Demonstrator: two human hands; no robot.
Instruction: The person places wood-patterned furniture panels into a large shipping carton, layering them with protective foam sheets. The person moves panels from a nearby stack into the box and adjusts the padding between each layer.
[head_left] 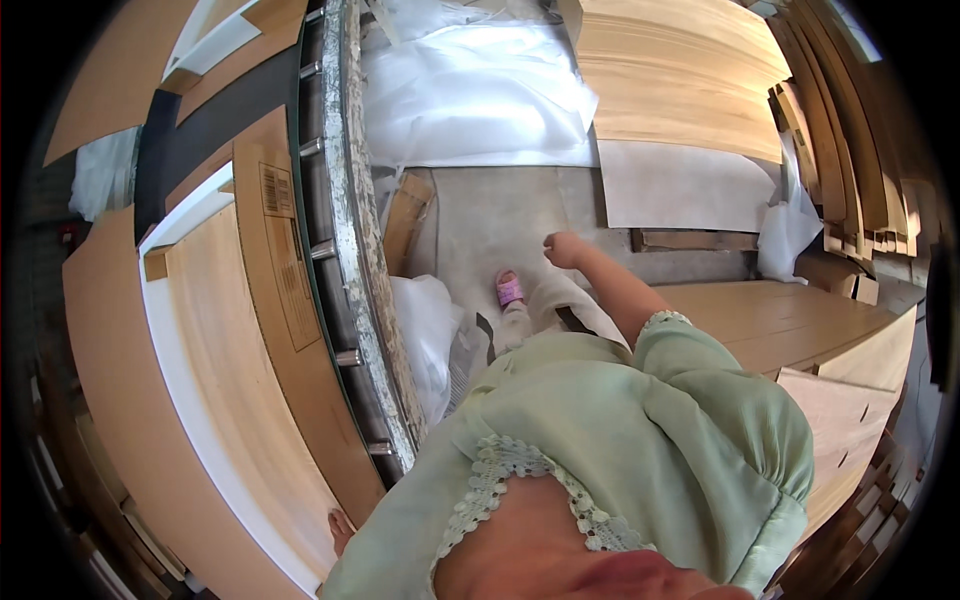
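My right hand point(563, 249) hangs over the grey floor at the end of a bent arm, its fingers curled in and nothing showing out of them. Only a small part of my left hand point(341, 530) shows past my sleeve. Its fingers look stretched out, beside the near end of a pale wood panel point(215, 320) and the brown cardboard point(285, 290) along it. White foam edging point(180, 370) borders that panel, which lies in an open carton on a roller conveyor point(322, 250). Whether the left fingers touch the panel or the cardboard is hard to tell.
The conveyor's worn metal side rail point(365, 230) runs along my left. Ahead lies a white foam sheet pile point(480, 90). Stacked wood boards point(680, 60) stand far right, near upright cardboard strips point(840, 130). A brown cardboard stack point(770, 315) is at my right. Plastic wrap point(425, 330) lies by the rail.
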